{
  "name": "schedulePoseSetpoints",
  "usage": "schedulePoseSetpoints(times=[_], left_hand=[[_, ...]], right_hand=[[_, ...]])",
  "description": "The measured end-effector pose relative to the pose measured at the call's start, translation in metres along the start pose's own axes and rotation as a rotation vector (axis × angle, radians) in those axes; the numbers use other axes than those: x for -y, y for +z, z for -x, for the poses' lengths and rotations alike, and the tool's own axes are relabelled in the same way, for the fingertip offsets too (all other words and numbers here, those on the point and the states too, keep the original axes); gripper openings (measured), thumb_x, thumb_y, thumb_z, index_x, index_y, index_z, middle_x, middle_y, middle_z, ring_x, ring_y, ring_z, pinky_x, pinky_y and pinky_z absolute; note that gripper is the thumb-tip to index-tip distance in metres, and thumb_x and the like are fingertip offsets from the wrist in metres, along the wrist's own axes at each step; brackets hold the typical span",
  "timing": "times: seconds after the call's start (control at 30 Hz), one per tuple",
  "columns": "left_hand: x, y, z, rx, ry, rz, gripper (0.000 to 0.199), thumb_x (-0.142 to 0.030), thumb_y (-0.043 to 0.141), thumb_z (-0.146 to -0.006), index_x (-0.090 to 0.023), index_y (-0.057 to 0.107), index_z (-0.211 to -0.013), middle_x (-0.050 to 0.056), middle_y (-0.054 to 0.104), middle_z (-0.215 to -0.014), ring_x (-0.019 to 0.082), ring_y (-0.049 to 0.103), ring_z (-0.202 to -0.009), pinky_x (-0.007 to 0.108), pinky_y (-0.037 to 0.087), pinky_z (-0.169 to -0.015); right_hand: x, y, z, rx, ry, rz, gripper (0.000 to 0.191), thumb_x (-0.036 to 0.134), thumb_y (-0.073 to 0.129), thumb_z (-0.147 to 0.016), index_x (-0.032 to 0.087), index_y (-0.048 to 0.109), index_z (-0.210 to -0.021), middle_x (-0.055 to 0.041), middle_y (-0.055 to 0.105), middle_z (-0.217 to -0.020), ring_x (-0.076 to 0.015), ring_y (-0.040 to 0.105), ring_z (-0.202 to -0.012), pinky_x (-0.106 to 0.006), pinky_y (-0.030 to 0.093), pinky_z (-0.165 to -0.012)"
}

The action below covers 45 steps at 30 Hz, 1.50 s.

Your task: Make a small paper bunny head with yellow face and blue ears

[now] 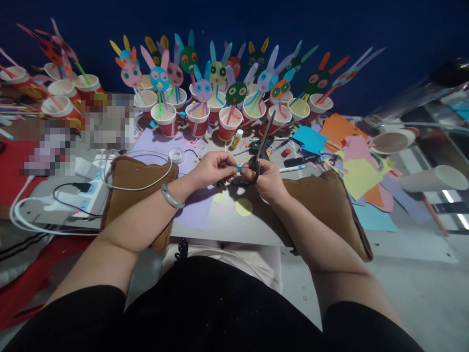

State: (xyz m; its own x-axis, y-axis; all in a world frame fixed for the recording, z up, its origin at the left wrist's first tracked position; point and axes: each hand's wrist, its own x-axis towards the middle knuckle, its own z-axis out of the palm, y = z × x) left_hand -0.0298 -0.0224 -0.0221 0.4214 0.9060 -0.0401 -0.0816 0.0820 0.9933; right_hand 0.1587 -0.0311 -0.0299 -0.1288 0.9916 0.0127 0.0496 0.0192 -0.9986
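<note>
Above the middle of the table, my left hand (215, 169) is closed in a pinch on a small blue paper piece (240, 167). My right hand (269, 181) has the black scissors (265, 139) in its grip, blades pointing up and away. Its thumb and fingertip also meet the right end of the blue piece. Below my hands lie a yellow paper circle (244, 207) and a sheet of purple paper (194, 210). A yellow glue stick (237, 139) with a white cap stands just beyond my fingers.
Red-and-white paper cups (230, 128) holding paper rabbit heads on straws fill the back. Brown cushions (137, 208) lie under both forearms. Coloured paper sheets (361, 173) are piled at right. A white power strip (88, 195) with cables sits at left; a marker (293, 168) lies near my right hand.
</note>
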Motion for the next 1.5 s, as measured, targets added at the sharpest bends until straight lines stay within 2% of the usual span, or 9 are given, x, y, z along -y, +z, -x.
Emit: schedulePoseSetpoints(times=[0.3,0.8,1.03,1.3,1.5], left_hand=[[-0.006,0.001,0.002,0.028,-0.111,0.068,0.017,-0.014,0.075,-0.084,-0.015,0.058,-0.085,0.001,0.072,-0.066,0.01,0.068,-0.053,0.019,0.055,-0.052],[-0.008,0.004,0.002,-0.028,-0.078,0.129,0.019,-0.013,0.073,-0.08,-0.014,0.06,-0.092,-0.001,0.073,-0.066,0.009,0.068,-0.052,0.019,0.054,-0.053],[-0.012,0.002,0.004,-0.009,-0.068,0.175,0.019,-0.018,0.076,-0.075,-0.013,0.067,-0.09,0.001,0.075,-0.071,0.01,0.07,-0.056,0.019,0.054,-0.053],[-0.009,0.002,0.004,0.017,-0.02,0.244,0.02,-0.019,0.077,-0.073,-0.012,0.073,-0.091,0.003,0.077,-0.073,0.011,0.072,-0.059,0.021,0.057,-0.057],[-0.011,0.001,0.007,0.079,-0.031,0.257,0.021,-0.022,0.08,-0.069,-0.013,0.073,-0.087,0.004,0.076,-0.074,0.013,0.072,-0.061,0.022,0.058,-0.059]], right_hand=[[0.001,0.001,0.001,-0.039,-0.023,0.001,0.035,0.043,0.092,-0.057,0.019,0.068,-0.065,0.0028,0.058,-0.06,-0.0106,0.049,-0.057,-0.025,0.041,-0.052],[-0.003,0.0,-0.003,-0.046,0.049,-0.14,0.027,0.035,0.089,-0.056,0.021,0.071,-0.071,0.0047,0.059,-0.054,-0.01,0.049,-0.049,-0.025,0.04,-0.049],[0.0,0.002,-0.004,-0.042,0.084,-0.209,0.025,0.034,0.087,-0.055,0.021,0.069,-0.066,0.0028,0.06,-0.057,-0.0112,0.05,-0.052,-0.026,0.039,-0.049],[0.007,0.003,-0.002,0.0,0.138,-0.277,0.026,0.034,0.088,-0.055,0.022,0.069,-0.069,0.0018,0.06,-0.06,-0.0129,0.052,-0.057,-0.027,0.041,-0.052],[0.006,0.001,-0.002,0.038,0.11,-0.325,0.022,0.03,0.085,-0.058,0.02,0.07,-0.07,0.0009,0.061,-0.064,-0.0122,0.053,-0.059,-0.028,0.043,-0.056]])
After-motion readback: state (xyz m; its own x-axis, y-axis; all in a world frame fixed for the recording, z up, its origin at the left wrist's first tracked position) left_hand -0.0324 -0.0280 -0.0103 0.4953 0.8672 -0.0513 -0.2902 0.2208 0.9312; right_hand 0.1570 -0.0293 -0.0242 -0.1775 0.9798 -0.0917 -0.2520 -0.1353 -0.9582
